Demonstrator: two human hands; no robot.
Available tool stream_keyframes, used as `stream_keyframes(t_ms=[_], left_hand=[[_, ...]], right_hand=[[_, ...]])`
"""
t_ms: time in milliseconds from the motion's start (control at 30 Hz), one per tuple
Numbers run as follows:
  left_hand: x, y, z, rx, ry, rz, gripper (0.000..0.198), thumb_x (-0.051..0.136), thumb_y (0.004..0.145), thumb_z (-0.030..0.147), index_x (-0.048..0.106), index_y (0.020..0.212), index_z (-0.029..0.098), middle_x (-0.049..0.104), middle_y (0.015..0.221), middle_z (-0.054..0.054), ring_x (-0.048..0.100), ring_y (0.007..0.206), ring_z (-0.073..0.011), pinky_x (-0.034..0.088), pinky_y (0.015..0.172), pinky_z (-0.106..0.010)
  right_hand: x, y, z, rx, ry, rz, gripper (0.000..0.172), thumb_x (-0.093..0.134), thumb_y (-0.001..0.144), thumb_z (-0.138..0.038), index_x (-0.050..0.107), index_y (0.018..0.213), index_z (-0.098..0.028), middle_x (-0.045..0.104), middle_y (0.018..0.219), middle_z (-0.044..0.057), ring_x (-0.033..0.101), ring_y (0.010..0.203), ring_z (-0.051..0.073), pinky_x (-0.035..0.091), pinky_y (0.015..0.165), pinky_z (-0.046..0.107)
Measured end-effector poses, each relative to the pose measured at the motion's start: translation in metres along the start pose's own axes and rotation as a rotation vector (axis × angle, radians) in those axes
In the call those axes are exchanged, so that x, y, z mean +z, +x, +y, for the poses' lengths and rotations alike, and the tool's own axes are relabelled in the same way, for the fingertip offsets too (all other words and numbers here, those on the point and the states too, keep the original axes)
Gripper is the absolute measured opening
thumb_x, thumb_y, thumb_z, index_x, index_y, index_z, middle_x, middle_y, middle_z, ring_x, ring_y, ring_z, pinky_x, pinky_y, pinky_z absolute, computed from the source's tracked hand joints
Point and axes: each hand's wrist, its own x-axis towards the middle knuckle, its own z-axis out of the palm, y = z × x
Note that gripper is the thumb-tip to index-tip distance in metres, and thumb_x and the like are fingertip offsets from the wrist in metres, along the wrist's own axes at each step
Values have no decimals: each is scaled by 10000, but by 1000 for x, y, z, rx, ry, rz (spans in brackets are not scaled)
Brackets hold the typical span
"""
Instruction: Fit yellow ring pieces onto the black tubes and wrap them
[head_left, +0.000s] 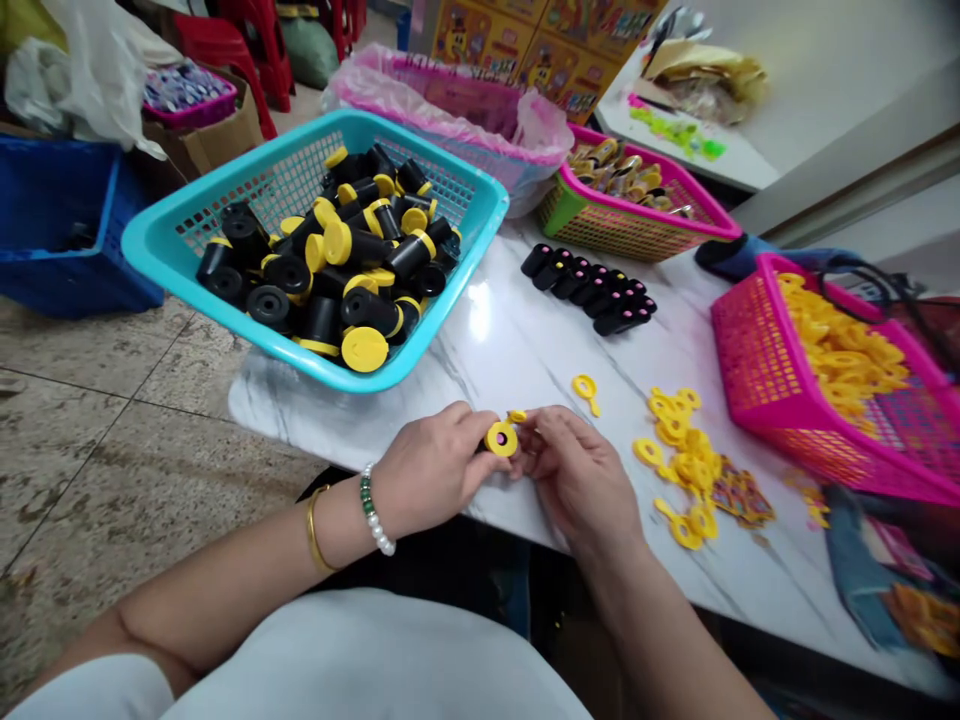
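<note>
Near the front edge of the marble-look table (525, 350), my left hand (431, 465) is closed around a small part with a yellow ring (510, 447) on its end and a pink dot in the centre. My right hand (581, 475) pinches close against it, fingertips at a small yellow piece (517, 415) beside the ring; I cannot tell whether the two are joined. Just beyond lies a single yellow ring with a tab (585, 387). More yellow rings (694, 465) are heaped to the right, by some small printed pieces (741, 495).
A turquoise basket (300, 365) of black-and-yellow cylinders stands at left. Small black parts with pink or yellow dots (589, 285) lie in rows. At right is a pink basket (757, 370) of yellow pieces; another basket (637, 225) and a lined tub (450, 110) stand behind.
</note>
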Motion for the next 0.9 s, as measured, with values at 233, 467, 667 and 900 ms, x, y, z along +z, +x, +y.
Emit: stream_keyframes(t_ms=[233,467,667,900], left_hand=[[-1,1,-4,15,-33,-1,201,606,918,338,643,1034,178,573,851,-20,565,739,-163,474,689,-288],[-1,6,-5,-32,-59,-87,339,704,848,454,674,999,152,603,876,-31,603,795,-184,486,720,-306],[-1,8,-2,-26,-3,-146,329,715,850,416,668,1017,136,624,920,-33,624,793,-163,491,698,-270],[3,5,-5,24,34,-103,355,707,844,459,649,984,138,612,889,-27,625,757,-174,472,606,-280]], right_hand=[[-9,27,-39,170,-268,-428,325,863,654,-354,592,737,-195,635,676,-18,570,621,117,478,597,242],[-16,29,-38,213,-309,-489,254,807,745,-352,608,792,-201,593,714,-12,529,666,121,423,607,234],[-17,31,-41,264,-399,-496,276,824,724,-382,623,785,-202,549,709,-8,485,644,124,408,581,238],[-16,31,-46,260,-445,-537,269,780,779,-411,631,836,-194,567,740,13,524,674,136,463,593,240]])
